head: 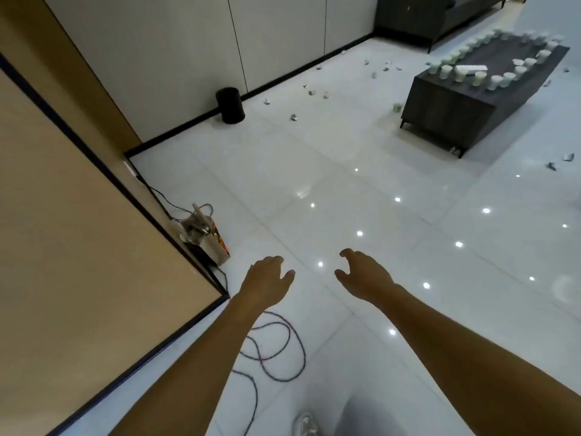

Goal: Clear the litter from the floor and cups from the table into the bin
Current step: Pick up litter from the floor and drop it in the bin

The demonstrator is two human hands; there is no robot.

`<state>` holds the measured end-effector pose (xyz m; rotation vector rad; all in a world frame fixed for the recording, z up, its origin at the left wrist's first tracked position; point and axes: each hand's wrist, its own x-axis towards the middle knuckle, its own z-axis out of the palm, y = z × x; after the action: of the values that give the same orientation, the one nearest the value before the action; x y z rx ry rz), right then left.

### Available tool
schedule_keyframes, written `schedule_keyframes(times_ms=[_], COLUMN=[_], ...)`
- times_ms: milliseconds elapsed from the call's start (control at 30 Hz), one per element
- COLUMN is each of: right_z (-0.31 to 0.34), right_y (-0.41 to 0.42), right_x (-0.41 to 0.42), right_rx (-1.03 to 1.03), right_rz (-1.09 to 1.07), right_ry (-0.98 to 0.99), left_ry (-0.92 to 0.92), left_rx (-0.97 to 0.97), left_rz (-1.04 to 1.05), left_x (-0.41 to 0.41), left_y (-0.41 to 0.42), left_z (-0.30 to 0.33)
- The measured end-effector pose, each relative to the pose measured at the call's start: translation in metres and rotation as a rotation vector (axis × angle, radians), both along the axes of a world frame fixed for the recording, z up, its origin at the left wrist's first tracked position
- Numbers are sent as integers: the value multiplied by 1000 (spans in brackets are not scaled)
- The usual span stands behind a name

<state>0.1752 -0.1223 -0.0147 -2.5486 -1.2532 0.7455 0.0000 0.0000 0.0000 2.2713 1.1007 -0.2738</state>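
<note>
One bin [230, 104], two empty hands — left hand [267, 280], right hand [364, 275]

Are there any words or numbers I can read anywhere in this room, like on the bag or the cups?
No text can be read anywhere.
Paper bag by the wall: an orange and dark print, too blurred to read.
Cups on the dark table: pale, no readable label.
White flat thing on the table: too small to tell.
Black bin: plain, no marking visible.
Litter on the floor: too small to read.
</note>
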Motion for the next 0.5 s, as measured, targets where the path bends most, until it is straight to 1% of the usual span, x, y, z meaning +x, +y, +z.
schedule_keyframes(times_ms=[100,233,367,500], right_z=[-7,-21,-37,-50], right_y=[0,12,46,87], right_x=[0,14,51,101], right_rx=[-52,-119,-145,-200], right_rz=[16,54,96,165], right_ry=[12,15,9,21], left_ry=[96,219,317,377], left_rx=[84,83,54,21], left_rz=[-100,-203,-255,-259], left_x=[2,17,56,111], left_y=[5,13,38,72], left_z=[-12,-30,-48,-58])
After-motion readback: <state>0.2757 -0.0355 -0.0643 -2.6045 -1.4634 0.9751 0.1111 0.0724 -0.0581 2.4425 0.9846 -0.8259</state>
